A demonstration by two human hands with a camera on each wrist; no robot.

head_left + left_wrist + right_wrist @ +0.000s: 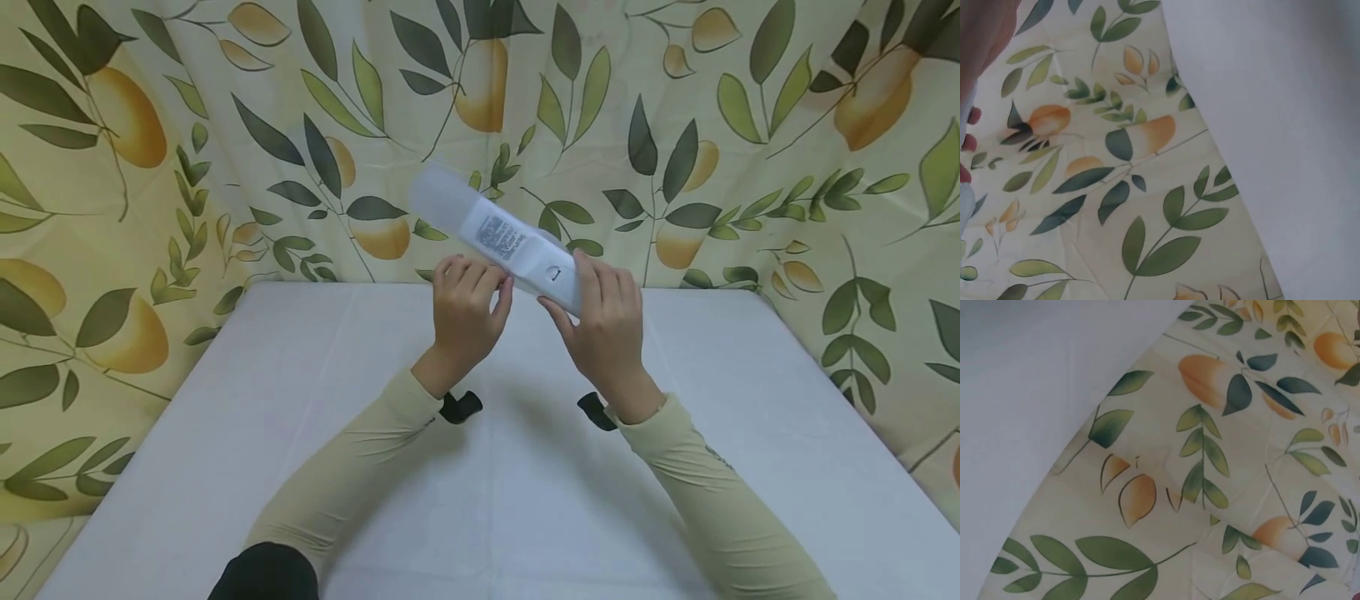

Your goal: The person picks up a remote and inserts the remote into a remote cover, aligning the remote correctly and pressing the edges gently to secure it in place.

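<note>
A long white device (536,254) with a frosted, see-through end is held up slantwise above the table's far edge. Dark print covers a label on its face, and a small dark mark sits nearer the other end; its exact kind is not clear. My right hand (609,321) grips the lower right end, thumb below and fingers over the top. At the lower edge near the label, my left hand (468,312) pinches the device with curled fingers. In the left wrist view, fingertips (969,142) show beside a white surface at the left border. The right wrist view shows almost nothing of the hand.
Below the hands lies a white-covered table (487,500). A curtain (285,217) printed with leaves and fruit hangs behind it and along the sides. Black wrist mounts (461,407) protrude under both wrists. A black rounded object (266,573) overlaps the left sleeve at the bottom.
</note>
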